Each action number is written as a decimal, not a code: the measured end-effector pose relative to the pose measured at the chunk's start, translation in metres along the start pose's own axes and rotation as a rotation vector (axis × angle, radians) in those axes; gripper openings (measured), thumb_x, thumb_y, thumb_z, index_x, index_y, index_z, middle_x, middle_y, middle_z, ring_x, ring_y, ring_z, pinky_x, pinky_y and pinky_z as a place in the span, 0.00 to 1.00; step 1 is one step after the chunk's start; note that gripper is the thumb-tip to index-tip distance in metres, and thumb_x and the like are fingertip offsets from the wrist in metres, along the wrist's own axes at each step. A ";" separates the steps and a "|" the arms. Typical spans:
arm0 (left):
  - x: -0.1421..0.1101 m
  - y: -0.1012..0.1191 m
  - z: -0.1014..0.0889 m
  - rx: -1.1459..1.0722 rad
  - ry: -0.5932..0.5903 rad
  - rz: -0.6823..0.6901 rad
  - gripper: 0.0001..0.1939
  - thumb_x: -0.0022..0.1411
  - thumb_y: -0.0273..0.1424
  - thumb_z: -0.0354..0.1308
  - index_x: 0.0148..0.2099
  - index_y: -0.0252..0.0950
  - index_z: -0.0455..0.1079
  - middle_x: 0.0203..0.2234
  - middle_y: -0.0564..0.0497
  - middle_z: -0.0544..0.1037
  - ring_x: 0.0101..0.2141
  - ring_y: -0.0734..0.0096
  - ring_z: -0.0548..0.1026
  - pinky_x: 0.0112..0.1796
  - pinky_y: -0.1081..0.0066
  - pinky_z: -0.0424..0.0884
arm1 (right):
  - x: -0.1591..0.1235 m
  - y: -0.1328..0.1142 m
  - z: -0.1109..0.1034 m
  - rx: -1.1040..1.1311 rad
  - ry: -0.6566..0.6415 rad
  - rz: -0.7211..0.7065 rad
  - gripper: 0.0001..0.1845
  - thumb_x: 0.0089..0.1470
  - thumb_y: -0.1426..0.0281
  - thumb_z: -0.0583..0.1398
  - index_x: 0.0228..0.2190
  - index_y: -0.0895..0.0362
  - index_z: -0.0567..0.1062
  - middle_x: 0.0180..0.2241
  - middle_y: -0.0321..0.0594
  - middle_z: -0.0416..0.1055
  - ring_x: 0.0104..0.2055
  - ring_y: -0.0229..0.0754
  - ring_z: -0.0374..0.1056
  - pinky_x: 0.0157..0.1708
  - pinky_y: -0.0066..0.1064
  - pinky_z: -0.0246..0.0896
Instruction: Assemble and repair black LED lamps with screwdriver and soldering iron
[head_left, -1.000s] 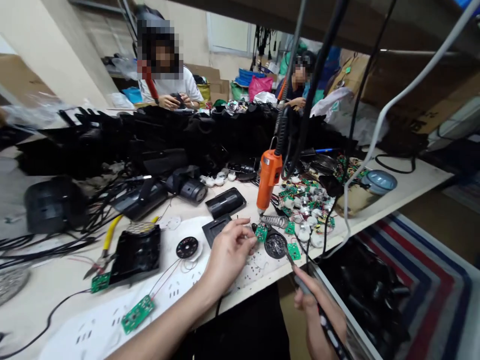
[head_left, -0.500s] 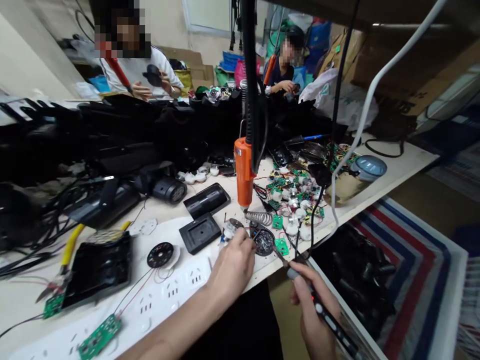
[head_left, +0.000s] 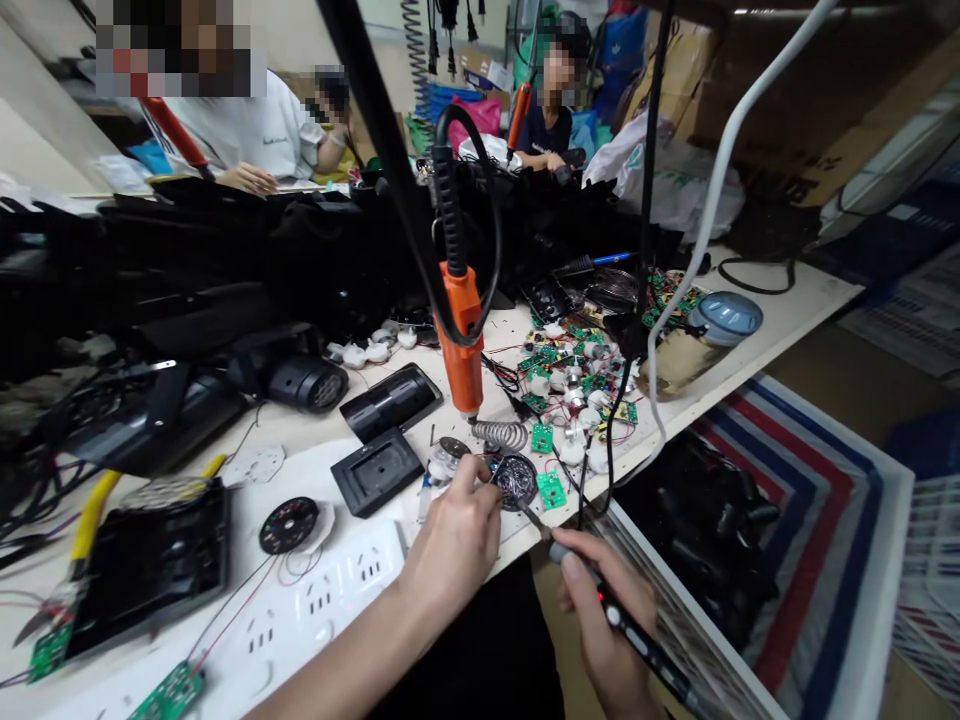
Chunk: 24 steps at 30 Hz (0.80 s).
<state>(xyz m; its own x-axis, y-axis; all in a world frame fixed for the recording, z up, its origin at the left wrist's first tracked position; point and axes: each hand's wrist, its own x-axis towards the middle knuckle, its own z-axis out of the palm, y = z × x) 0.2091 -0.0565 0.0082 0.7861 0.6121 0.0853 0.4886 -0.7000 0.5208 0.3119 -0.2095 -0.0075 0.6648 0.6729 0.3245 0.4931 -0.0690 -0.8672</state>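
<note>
My left hand point(head_left: 452, 538) is closed in a pinch on a small part with thin wires at the bench edge; I cannot make out what it is. My right hand point(head_left: 606, 628) grips a black soldering iron point(head_left: 628, 632) like a pen, its tip reaching up toward the round black holder of metal wool point(head_left: 514, 479). A small green circuit board point(head_left: 551, 489) lies just right of that holder. An orange electric screwdriver point(head_left: 459, 343) hangs on a cable right above the hands.
A white power strip point(head_left: 315, 595), black plastic housings point(head_left: 152, 560), a black speaker disc point(head_left: 289, 524) and yellow-handled pliers point(head_left: 88, 513) lie to the left. Several green boards and white parts point(head_left: 581, 385) are heaped at the right. Two people sit across the bench. A white hose point(head_left: 705, 225) hangs at the right.
The view has swung right and down. My left hand drew back from the green board to a pinch near the wool holder; my right hand rose with the iron toward it.
</note>
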 end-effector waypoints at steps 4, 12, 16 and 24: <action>0.000 0.000 0.001 -0.009 -0.013 -0.005 0.13 0.64 0.22 0.47 0.37 0.32 0.74 0.40 0.44 0.68 0.30 0.66 0.76 0.34 0.64 0.75 | -0.001 0.001 0.001 -0.006 -0.016 -0.018 0.11 0.60 0.69 0.58 0.41 0.55 0.79 0.21 0.34 0.74 0.18 0.34 0.69 0.21 0.22 0.67; 0.001 0.003 0.000 0.008 -0.022 0.002 0.14 0.64 0.22 0.47 0.37 0.32 0.75 0.40 0.43 0.69 0.30 0.66 0.76 0.34 0.64 0.76 | -0.003 0.006 0.005 0.031 -0.009 0.047 0.11 0.61 0.68 0.57 0.41 0.54 0.79 0.19 0.31 0.71 0.18 0.33 0.68 0.19 0.19 0.66; 0.001 0.005 -0.001 0.059 -0.069 -0.018 0.13 0.63 0.22 0.47 0.38 0.31 0.75 0.42 0.41 0.69 0.31 0.63 0.76 0.35 0.63 0.76 | -0.006 0.010 0.008 0.092 0.011 0.158 0.12 0.61 0.65 0.57 0.39 0.55 0.79 0.17 0.31 0.70 0.17 0.33 0.67 0.19 0.20 0.66; 0.003 0.009 -0.004 0.110 -0.128 -0.049 0.13 0.63 0.21 0.47 0.38 0.31 0.74 0.43 0.40 0.68 0.32 0.63 0.77 0.37 0.63 0.77 | -0.007 0.007 0.012 0.172 0.047 0.271 0.15 0.61 0.60 0.58 0.38 0.57 0.79 0.17 0.32 0.68 0.17 0.34 0.66 0.18 0.22 0.65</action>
<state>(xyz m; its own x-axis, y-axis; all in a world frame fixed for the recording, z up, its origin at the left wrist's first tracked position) 0.2148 -0.0594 0.0161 0.7988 0.5994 -0.0509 0.5603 -0.7107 0.4254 0.3043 -0.2058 -0.0203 0.7859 0.6123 0.0868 0.1955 -0.1129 -0.9742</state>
